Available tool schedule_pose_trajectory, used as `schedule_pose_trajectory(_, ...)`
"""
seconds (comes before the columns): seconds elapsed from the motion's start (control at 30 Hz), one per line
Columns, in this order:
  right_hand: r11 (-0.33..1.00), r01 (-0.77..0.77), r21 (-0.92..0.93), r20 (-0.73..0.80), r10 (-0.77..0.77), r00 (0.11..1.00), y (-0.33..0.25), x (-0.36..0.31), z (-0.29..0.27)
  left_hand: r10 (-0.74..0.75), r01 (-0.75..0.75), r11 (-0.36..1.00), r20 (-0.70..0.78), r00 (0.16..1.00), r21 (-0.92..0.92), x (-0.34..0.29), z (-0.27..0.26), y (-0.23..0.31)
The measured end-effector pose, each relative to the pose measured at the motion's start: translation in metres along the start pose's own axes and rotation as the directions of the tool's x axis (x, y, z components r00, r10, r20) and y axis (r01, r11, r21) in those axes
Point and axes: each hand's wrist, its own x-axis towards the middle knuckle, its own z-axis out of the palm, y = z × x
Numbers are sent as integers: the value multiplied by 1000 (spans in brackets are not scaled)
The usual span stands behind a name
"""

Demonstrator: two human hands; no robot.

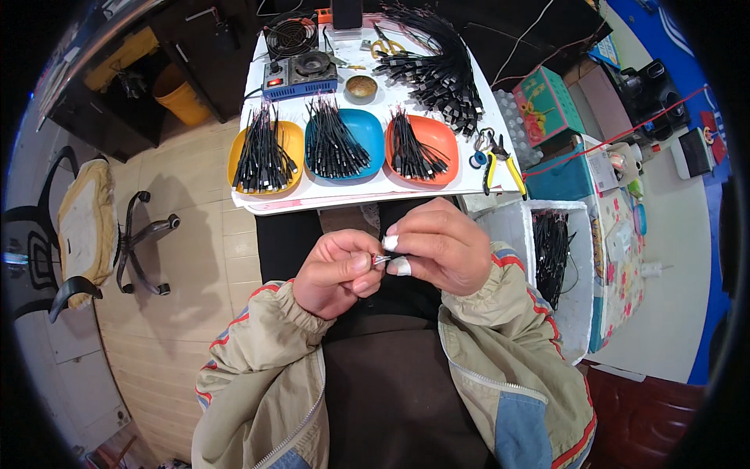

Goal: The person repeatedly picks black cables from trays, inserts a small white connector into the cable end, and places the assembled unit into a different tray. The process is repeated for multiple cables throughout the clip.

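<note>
Above my lap, my left hand (332, 272) pinches the silvery end of a small cable (380, 259) between thumb and forefinger. My right hand (448, 244), with white coverings on its thumb and a fingertip, closes on the cable's dark part from the other side. Most of the cable is hidden by my fingers. Just beyond my hands, short black cables lie bunched in a yellow tray (232, 173), a blue tray (373, 125) and an orange tray (447, 144) along the table's near edge.
On the white table (351, 191) stand a blue soldering pot (301, 82), a small round tin (361, 88), a heap of black cables (445, 66) and yellow-handled pliers (500, 168). A foam box (582, 297) of cables stands at right; an office chair (86, 227) at left.
</note>
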Motion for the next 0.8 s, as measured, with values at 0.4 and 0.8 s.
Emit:
schedule_pose_trajectory(0.4,169,-813,557,620,566,543,5,-2,-8,136,-488,-158,509,850,858,17,6,38)
schedule_pose_trajectory(0.8,966,12,-260,66,5,998,-11,-2,-3,288,-329,191,268,919,925,9,0,24)
